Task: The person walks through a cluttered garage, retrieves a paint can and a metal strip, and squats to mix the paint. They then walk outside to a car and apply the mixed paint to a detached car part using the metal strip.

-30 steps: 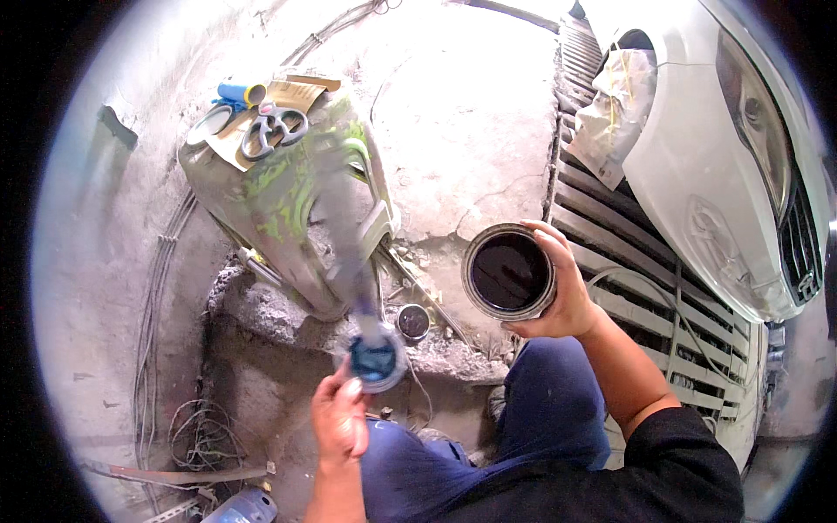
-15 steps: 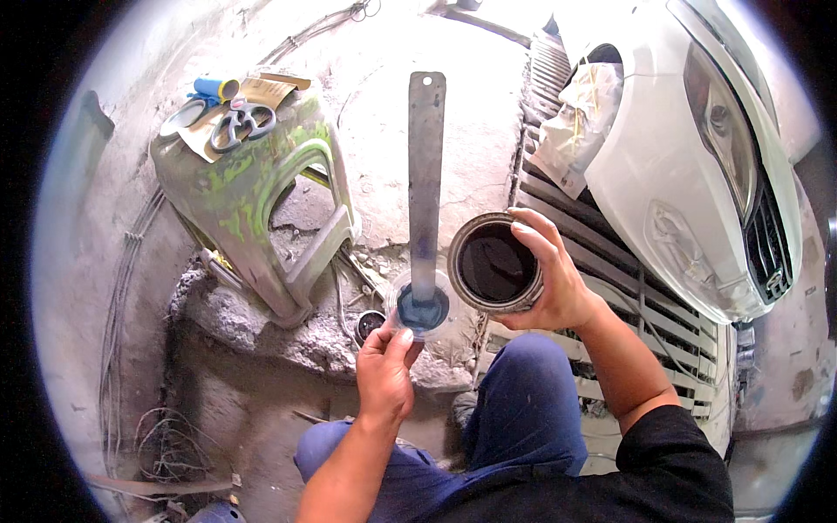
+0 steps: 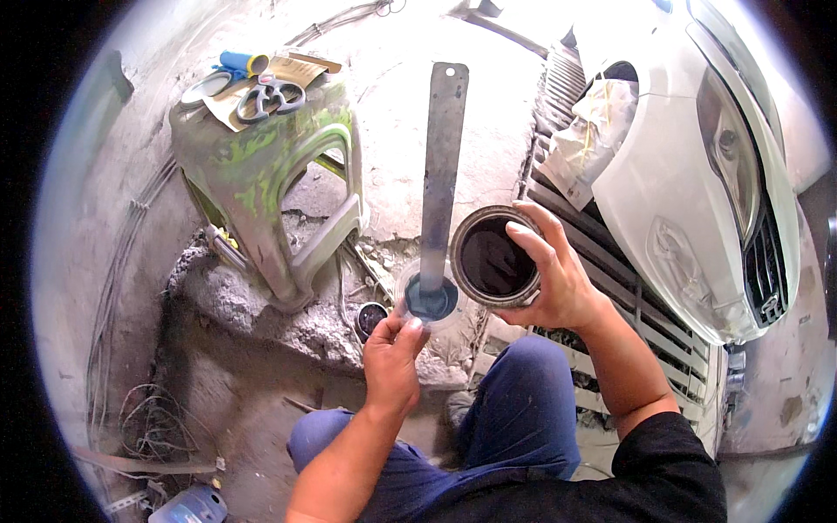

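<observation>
Tin [image 3: 459,264], mid-frame, sits clasped in the curled right hand [image 3: 560,281], just right of the clear cup [image 3: 403,286] pinched by the left hand [image 3: 394,364], the cup's metal strip [image 3: 443,166] pointing up-frame.

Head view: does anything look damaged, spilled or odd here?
Yes, damage. The ledge under the stool has a jagged, crumbling edge with loose rubble, so it looks broken. The stool's surface is patchy, green showing only in places among grey. I see no drip from the can in the right hand.
</observation>
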A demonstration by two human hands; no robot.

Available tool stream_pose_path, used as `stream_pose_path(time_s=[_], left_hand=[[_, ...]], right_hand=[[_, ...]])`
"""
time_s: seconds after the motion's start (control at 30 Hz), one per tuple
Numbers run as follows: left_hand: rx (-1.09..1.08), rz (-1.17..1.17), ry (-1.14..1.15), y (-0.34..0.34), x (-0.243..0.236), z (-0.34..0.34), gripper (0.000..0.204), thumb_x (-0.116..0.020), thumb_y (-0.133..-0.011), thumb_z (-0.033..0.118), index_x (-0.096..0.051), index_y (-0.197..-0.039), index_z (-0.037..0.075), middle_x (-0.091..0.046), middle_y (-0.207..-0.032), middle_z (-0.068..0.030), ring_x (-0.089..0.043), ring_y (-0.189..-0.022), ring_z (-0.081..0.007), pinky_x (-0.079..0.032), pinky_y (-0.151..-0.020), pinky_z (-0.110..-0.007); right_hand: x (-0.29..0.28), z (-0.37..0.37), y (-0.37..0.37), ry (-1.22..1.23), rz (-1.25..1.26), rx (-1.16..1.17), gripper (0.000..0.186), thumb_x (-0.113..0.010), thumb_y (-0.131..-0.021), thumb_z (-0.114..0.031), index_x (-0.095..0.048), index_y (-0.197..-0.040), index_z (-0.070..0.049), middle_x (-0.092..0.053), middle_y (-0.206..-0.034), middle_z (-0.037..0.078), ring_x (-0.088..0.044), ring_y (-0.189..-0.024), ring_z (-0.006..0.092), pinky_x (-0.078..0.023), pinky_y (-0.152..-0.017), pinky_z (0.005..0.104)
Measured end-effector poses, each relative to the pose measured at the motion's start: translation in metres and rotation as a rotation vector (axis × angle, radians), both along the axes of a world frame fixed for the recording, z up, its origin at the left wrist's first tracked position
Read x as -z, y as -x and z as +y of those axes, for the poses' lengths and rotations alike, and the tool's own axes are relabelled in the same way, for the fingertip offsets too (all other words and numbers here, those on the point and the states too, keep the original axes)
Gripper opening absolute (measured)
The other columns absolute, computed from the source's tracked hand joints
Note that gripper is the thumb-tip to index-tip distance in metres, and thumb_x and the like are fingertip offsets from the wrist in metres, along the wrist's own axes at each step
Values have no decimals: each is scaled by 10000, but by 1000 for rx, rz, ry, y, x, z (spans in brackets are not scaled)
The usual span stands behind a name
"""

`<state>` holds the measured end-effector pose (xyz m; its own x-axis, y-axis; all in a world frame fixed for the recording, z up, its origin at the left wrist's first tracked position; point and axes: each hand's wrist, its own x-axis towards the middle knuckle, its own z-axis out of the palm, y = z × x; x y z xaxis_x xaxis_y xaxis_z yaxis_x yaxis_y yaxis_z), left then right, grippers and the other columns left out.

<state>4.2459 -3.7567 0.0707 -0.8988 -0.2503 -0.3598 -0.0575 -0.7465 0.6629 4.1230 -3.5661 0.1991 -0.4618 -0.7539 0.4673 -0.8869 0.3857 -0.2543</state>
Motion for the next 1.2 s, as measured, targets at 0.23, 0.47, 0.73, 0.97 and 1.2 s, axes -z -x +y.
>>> stream_pose_path(time_s=[0.23, 0.47, 0.73, 0.97, 1.2], left_hand=[[-16, 0, 2, 0, 3, 1, 215, -554, -899, 28, -552, -1106, -28, -618, -1085, -110, -624, -975, -202, -519, -897, -363], [-18, 24, 36, 4, 11, 2, 163, -577, -895, 50, -578, -1051, 3, -618, -1039, -71, -621, -926, -173, -516, -868, -338], [-28, -1, -11, 6, 6, -1, 26, -605, -872, 24, -610, -888, 5, -579, -1195, -72, -558, -858, -79, -474, -758, -219], [-46, -3, 38, 7, 9, -7, 140, -590, -894, 55, -590, -1026, 8, -620, -989, -54, -612, -899, -150, -523, -834, -316], [-107, -25, 6, 8, 9, -12, 98, -615, -882, 55, -620, -962, 0, -626, -960, -44, -601, -816, -115, -513, -783, -265]], right_hand=[[-2, -2, -1, -43, 18, 30, 1072, -888, -467, -242, -354, -1391, -144, -342, -1366, 259, -400, -1231, 455, -368, -1017, 520], [-6, -5, -1, -68, 45, 56, 1071, -887, -460, -236, -360, -1390, -162, -335, -1375, 255, -405, -1227, 453, -368, -1017, 518], [-11, -10, 0, 1, 10, 41, 1059, -885, -480, -223, -344, -1386, -134, -350, -1359, 255, -422, -1223, 441, -383, -1019, 503], [1, -9, 5, 135, -83, 38, 1066, -893, -485, -207, -330, -1382, -90, -368, -1358, 236, -420, -1255, 384, -366, -1044, 455], [29, -2, 13, 318, -281, -5, 1091, -895, -567, -239, -245, -1418, -32, -339, -1416, 211, -393, -1307, 312, -312, -1095, 428]])
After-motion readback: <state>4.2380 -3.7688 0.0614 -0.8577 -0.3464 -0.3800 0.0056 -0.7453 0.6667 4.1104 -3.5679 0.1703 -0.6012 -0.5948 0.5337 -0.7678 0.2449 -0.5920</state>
